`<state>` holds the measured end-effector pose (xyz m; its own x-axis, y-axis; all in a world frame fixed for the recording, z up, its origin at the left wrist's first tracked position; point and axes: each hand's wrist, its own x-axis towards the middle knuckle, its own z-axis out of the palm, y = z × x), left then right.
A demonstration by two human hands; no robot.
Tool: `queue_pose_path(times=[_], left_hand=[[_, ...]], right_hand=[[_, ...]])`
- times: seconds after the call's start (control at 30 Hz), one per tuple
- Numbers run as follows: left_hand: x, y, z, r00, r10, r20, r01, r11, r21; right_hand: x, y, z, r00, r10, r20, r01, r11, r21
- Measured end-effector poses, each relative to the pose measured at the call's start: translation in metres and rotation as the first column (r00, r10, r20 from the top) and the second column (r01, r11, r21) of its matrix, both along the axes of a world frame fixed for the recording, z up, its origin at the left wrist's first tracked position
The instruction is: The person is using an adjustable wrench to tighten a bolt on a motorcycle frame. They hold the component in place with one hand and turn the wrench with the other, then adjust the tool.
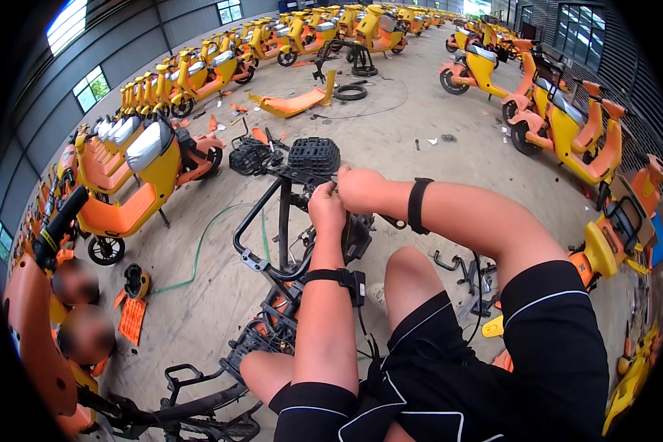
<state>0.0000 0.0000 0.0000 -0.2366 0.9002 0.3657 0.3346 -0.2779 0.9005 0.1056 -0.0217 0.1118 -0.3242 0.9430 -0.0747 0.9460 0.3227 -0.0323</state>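
Note:
In front of me stands a stripped black scooter frame [283,221] of bent metal tubes, with a flat bracket [296,175] across its upper end. My left hand [326,209] is closed at the right end of that bracket, fingers pinched together. Against it, my right hand [362,191] is also closed, curled into a fist. Whatever lies between the fingers is small and hidden. Just beyond my hands sits a black plastic basket [314,155]. Dark parts of the frame continue down between my knees.
Yellow and orange scooters [151,166] stand in rows left and far; more scooters [567,136] line the right. A yellow-orange body panel [291,103] and a tyre [350,92] lie ahead. Loose metal parts [464,272] lie right of my knee. A green hose [195,269] crosses the floor.

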Motion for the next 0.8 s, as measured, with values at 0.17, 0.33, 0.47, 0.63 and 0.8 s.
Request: queue_pose_path(times=[0.17, 0.33, 0.47, 0.63, 0.8], left_hand=[[0.000, -0.004, 0.006, 0.999, 0.037, -0.036, -0.036, 0.999, 0.030], [0.001, -0.006, 0.009, 0.996, 0.043, -0.077, -0.040, 0.999, 0.035], [-0.003, -0.004, 0.003, 0.994, 0.063, -0.088, -0.058, 0.996, 0.067], [-0.001, -0.001, 0.001, 0.993, 0.064, -0.098, -0.055, 0.994, 0.096], [-0.001, -0.001, -0.001, 0.994, 0.071, -0.085, -0.060, 0.990, 0.124]], right_hand=[[0.005, 0.000, 0.003, 0.997, 0.022, -0.074, -0.022, 1.000, 0.008], [0.013, 0.004, -0.001, 0.991, 0.088, -0.098, -0.086, 0.996, 0.023], [0.014, 0.007, -0.002, 0.987, 0.143, -0.075, -0.142, 0.990, 0.021], [0.021, 0.013, -0.003, 0.984, 0.164, -0.074, -0.163, 0.986, 0.023], [0.023, 0.017, -0.005, 0.979, 0.190, -0.071, -0.191, 0.981, -0.006]])
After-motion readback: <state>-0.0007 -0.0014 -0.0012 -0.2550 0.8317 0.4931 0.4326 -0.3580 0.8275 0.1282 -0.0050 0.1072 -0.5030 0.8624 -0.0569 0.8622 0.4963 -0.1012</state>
